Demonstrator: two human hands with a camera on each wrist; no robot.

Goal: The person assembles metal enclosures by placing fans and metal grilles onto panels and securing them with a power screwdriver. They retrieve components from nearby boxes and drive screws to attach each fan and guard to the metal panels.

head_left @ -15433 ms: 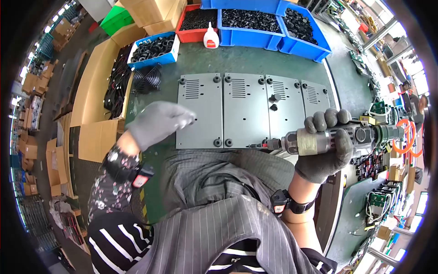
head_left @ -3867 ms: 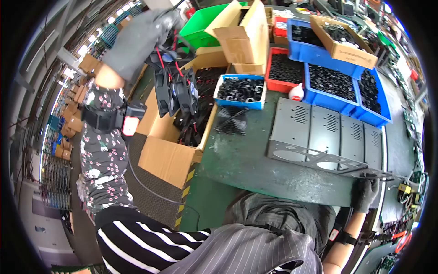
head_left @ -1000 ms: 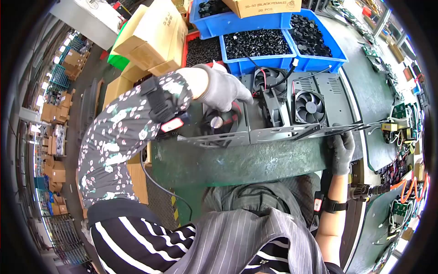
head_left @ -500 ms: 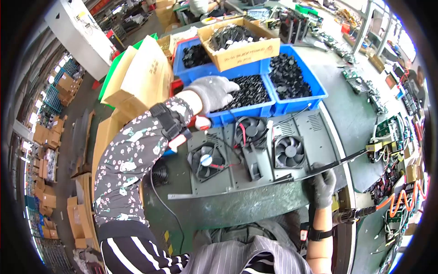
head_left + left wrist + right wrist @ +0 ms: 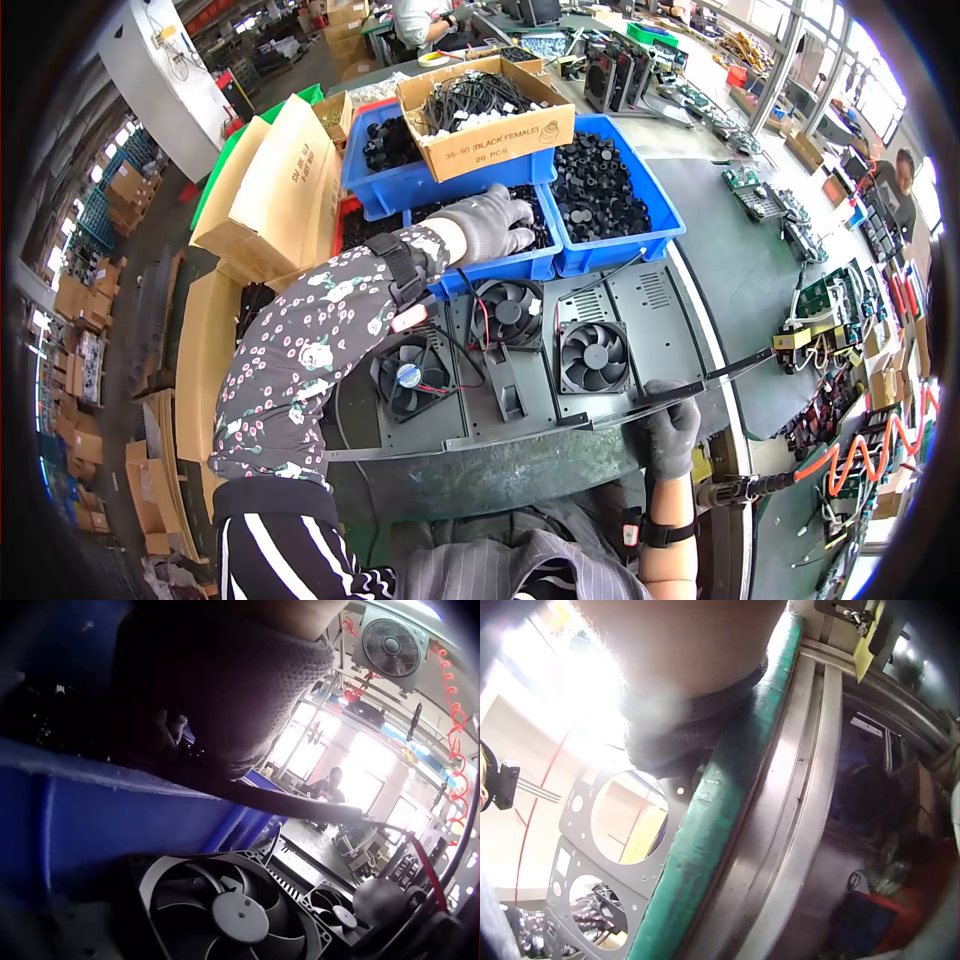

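Right of centre, curled fingers of the right hand (image 5: 672,440) grip the lower edge of the rightmost metal panel (image 5: 672,335), its long axis slanting toward upper left. Upper middle, the left hand (image 5: 484,226) dips into a blue bin (image 5: 515,268); its grip I cannot tell.

Black fans (image 5: 594,357) on grey panels (image 5: 668,335)

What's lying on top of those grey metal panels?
Four black fans, one standing on edge, are on the grey metal panels; the surface directly beneath the fans is covered.
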